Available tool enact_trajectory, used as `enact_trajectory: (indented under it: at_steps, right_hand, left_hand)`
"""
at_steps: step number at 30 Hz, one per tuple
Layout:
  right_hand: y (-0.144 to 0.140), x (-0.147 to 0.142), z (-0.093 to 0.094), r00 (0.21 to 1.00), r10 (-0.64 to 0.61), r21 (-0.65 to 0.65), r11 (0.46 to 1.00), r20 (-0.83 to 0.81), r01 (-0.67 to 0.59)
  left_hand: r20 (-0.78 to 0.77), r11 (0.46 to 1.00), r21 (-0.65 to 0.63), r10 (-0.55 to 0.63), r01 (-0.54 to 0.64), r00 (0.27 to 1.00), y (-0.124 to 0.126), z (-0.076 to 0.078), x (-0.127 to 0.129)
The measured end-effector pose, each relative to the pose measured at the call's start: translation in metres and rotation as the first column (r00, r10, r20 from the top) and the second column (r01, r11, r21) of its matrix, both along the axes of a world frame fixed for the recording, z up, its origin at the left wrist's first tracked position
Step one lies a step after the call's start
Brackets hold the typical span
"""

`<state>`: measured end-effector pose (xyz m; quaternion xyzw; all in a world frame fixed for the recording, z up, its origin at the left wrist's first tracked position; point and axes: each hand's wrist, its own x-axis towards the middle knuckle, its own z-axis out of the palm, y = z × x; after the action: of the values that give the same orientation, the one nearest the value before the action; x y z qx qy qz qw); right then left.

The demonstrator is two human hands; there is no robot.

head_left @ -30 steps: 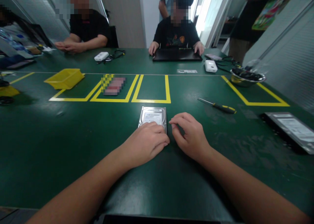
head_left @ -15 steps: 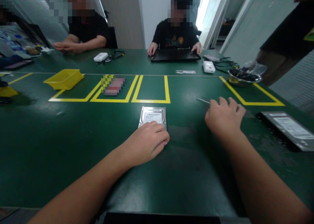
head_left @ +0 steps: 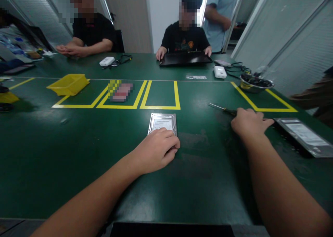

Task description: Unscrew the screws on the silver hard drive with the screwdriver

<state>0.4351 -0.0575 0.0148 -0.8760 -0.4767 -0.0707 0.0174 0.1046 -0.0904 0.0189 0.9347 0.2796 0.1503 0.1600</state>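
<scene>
A silver hard drive lies flat on the green table in front of me. My left hand covers its near part, fingers curled over it. Further right lies a screwdriver, its metal shaft pointing left and its dark handle partly behind my right hand. Beside that handle is my right hand, back upward, with the little finger stretched out to the right; the other fingertips are hidden. That finger reaches close to the edge of a larger drive with a white label; whether they touch is unclear.
Yellow tape outlines mark the table. At the left sits a yellow bin; a metal bowl of dark parts is at the right. Across the table, a person holds a black panel. Other people are nearby.
My right hand has moved right, uncovering part of the screwdriver's handle; the screwdriver has stayed in place. My left hand remains on the hard drive. A person at the right has moved back.
</scene>
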Motion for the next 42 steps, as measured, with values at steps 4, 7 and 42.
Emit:
enact_trajectory:
  at_steps: [4, 7, 42]
  right_hand:
    - [0.006, 0.006, -0.009, 0.999, -0.023, 0.054, 0.998, 0.028, 0.021]
    - [0.01, 0.01, -0.013, 0.999, -0.03, 0.092, 0.995, 0.031, 0.027]
    - [-0.02, -0.058, 0.025, 0.947, 0.293, 0.375, 0.87, 0.127, -0.32]
  left_hand:
    - [-0.007, 1.0, -0.009, 0.008, -0.008, 1.0, 0.0, 0.0, 0.0]
    - [-0.011, 1.0, -0.014, 0.012, -0.012, 1.0, 0.0, 0.0, 0.0]
    - [-0.017, 0.999, -0.038, 0.008, -0.009, 1.0, -0.001, 0.002, 0.002]
